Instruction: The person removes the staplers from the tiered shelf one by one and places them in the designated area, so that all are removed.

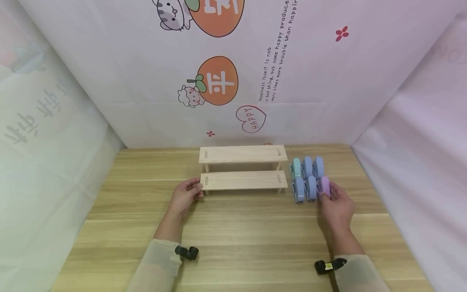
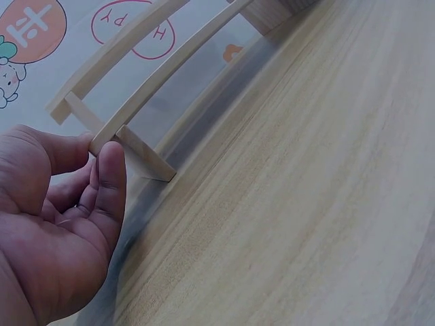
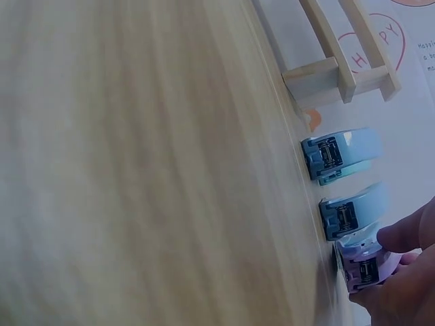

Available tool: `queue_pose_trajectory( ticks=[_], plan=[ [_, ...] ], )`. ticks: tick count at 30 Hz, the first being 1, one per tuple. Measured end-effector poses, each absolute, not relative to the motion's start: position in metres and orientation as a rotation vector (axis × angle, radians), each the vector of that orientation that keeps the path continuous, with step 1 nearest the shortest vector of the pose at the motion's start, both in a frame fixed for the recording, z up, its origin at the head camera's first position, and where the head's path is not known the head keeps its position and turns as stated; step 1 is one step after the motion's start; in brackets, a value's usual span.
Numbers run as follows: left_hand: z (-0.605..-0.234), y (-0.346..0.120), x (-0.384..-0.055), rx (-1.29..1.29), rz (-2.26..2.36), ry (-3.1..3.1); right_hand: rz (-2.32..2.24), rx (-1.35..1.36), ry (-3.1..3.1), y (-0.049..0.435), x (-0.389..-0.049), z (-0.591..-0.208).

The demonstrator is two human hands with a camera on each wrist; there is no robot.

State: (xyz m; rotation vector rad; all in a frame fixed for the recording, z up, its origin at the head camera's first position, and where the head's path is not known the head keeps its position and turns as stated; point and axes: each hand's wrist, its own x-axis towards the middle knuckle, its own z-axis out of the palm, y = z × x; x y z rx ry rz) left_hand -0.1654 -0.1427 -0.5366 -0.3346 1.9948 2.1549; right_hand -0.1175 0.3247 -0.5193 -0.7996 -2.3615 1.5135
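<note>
A two-tier wooden shelf (image 1: 243,180) stands near the back of the table. At its lower left end, my left hand (image 1: 185,196) pinches the board between thumb and fingers; the left wrist view shows this grip (image 2: 68,210) beside the shelf's leg. To the right of the shelf, my right hand (image 1: 339,207) grips a purple mini stapler (image 1: 323,185), thumb on the near side. That stapler is at the right end of the front row, next to blue staplers (image 1: 310,188). The right wrist view shows the thumb and fingers around the purple stapler (image 3: 363,265).
Behind the front row stand a mint-green stapler (image 1: 296,168) and two more blue ones (image 1: 318,167). A printed white cloth (image 1: 306,121) rises along the table's back edge, with plain cloth on both sides. Wooden tabletop (image 1: 251,239) extends between the forearms.
</note>
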Motion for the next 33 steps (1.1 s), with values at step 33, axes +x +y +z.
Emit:
queue_pose_trajectory(
  ticks=[33],
  plan=[
    [-0.5360,-0.1414,-0.1656,-0.353,2.159,1.990,1.548,-0.823,-2.366,0.3293,-0.1193,-0.5211]
  ],
)
